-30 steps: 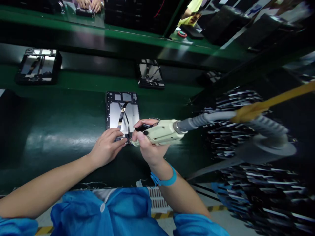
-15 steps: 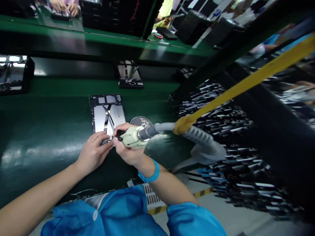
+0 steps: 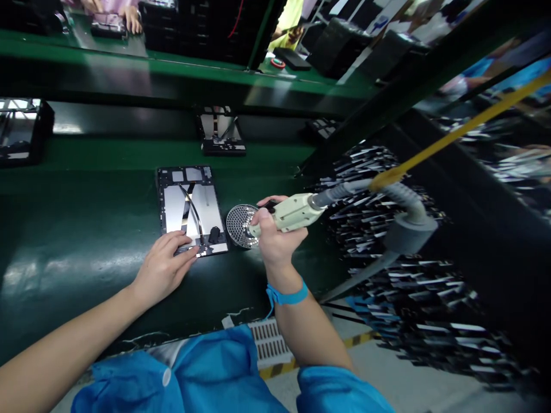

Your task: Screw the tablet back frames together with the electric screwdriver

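An open tablet frame (image 3: 189, 206) with a silvery inner plate and a dark ribbon cable lies on the green belt (image 3: 86, 229). My left hand (image 3: 163, 267) rests flat on its near left corner, fingers apart. My right hand (image 3: 273, 238) grips a cream electric screwdriver (image 3: 293, 212), whose grey hose runs off to the right under a yellow cord (image 3: 456, 132). The driver's tip sits over a round perforated screw dish (image 3: 241, 225) just right of the tablet frame.
Two more open frames (image 3: 221, 135) (image 3: 19, 129) lie farther back on the belt. Stacked dark parts (image 3: 387, 229) fill the rack at right. Other people's hands (image 3: 129, 17) work at a bench beyond. A blue strap (image 3: 286, 297) circles my right wrist.
My right hand has carried the screwdriver from the tablet frame's near edge over to the screw dish on the right. My left hand has stayed on the frame.
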`<move>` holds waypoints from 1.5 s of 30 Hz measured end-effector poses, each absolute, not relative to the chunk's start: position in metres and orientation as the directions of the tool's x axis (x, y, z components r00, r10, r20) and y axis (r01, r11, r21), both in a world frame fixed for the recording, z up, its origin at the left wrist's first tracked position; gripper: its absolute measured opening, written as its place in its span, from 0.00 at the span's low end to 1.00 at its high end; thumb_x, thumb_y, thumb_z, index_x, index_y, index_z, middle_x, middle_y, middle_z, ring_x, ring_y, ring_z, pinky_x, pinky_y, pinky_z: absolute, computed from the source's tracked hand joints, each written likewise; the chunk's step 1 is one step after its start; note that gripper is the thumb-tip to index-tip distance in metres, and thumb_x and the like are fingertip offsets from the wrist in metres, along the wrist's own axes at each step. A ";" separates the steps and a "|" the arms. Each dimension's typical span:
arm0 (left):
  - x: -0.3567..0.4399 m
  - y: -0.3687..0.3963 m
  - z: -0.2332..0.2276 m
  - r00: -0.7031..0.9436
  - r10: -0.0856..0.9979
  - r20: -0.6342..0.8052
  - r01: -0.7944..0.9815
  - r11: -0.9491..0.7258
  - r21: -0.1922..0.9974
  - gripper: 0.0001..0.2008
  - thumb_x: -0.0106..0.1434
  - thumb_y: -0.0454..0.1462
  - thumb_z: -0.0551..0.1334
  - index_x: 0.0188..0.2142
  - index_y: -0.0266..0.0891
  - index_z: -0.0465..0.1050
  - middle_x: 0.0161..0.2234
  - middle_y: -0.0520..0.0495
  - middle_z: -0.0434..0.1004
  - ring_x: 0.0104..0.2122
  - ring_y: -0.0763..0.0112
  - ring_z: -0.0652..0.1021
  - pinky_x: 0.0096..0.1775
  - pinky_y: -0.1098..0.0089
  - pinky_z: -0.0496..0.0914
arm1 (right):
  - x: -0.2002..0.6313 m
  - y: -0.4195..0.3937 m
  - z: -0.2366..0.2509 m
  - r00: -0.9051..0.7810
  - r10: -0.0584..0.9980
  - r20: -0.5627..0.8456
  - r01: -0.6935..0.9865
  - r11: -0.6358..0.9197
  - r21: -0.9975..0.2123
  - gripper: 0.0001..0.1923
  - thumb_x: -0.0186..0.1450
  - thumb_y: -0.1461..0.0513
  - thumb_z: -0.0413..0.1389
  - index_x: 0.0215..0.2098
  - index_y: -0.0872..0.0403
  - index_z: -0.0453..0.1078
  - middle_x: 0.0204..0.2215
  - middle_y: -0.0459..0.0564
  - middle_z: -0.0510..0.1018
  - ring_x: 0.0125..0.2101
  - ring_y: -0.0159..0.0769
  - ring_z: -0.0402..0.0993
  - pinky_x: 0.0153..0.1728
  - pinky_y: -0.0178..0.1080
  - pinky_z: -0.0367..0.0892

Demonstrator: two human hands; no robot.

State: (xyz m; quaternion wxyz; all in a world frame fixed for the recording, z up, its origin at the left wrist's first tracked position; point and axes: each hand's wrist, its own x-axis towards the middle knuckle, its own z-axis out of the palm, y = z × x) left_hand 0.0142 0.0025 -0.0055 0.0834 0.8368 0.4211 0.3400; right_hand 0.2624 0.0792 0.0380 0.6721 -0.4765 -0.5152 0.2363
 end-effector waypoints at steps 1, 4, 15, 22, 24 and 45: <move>0.014 0.003 -0.005 0.415 0.759 0.502 0.648 -0.634 0.422 0.11 0.70 0.32 0.64 0.51 0.41 0.78 0.49 0.39 0.78 0.55 0.52 0.76 0.53 0.48 0.76 | 0.262 0.079 0.037 0.356 0.808 0.469 0.177 0.435 -0.883 0.12 0.63 0.59 0.64 0.43 0.52 0.71 0.34 0.47 0.79 0.22 0.29 0.73 0.26 0.38 0.74; 0.014 0.003 -0.004 0.419 0.754 0.506 0.646 -0.639 0.417 0.12 0.70 0.32 0.64 0.51 0.40 0.78 0.49 0.39 0.78 0.55 0.52 0.76 0.53 0.48 0.76 | 0.262 0.079 0.035 0.356 0.812 0.463 0.181 0.426 -0.886 0.12 0.63 0.58 0.63 0.44 0.52 0.71 0.33 0.46 0.79 0.21 0.29 0.72 0.26 0.38 0.74; 0.017 0.003 -0.002 0.407 0.770 0.491 0.651 -0.622 0.436 0.12 0.69 0.33 0.65 0.52 0.38 0.77 0.50 0.38 0.78 0.55 0.51 0.76 0.54 0.49 0.75 | 0.260 0.081 0.045 0.379 0.810 0.448 0.142 0.427 -0.893 0.09 0.63 0.59 0.63 0.40 0.52 0.72 0.30 0.44 0.77 0.20 0.29 0.72 0.25 0.38 0.72; 0.018 0.005 -0.004 0.392 0.774 0.498 0.635 -0.619 0.462 0.18 0.68 0.38 0.67 0.55 0.37 0.73 0.51 0.37 0.78 0.55 0.49 0.76 0.55 0.49 0.75 | 0.214 0.052 0.073 0.202 0.871 0.448 -0.110 0.475 -0.873 0.11 0.65 0.63 0.61 0.45 0.48 0.70 0.36 0.43 0.78 0.20 0.27 0.73 0.22 0.35 0.71; 0.018 0.005 -0.004 0.399 0.778 0.485 0.627 -0.618 0.475 0.19 0.67 0.38 0.68 0.55 0.37 0.73 0.52 0.37 0.78 0.55 0.49 0.76 0.55 0.49 0.74 | 0.197 0.044 0.071 0.091 0.902 0.421 -0.156 0.431 -0.889 0.11 0.65 0.63 0.62 0.46 0.48 0.70 0.38 0.45 0.78 0.22 0.27 0.74 0.22 0.35 0.73; 0.018 0.004 -0.002 0.397 0.792 0.464 0.628 -0.603 0.492 0.15 0.69 0.37 0.64 0.54 0.38 0.73 0.55 0.35 0.75 0.57 0.50 0.75 0.55 0.49 0.74 | 0.177 0.034 0.052 -0.092 0.929 0.359 -0.116 0.348 -0.930 0.14 0.63 0.63 0.63 0.47 0.49 0.71 0.36 0.46 0.77 0.28 0.32 0.76 0.35 0.41 0.78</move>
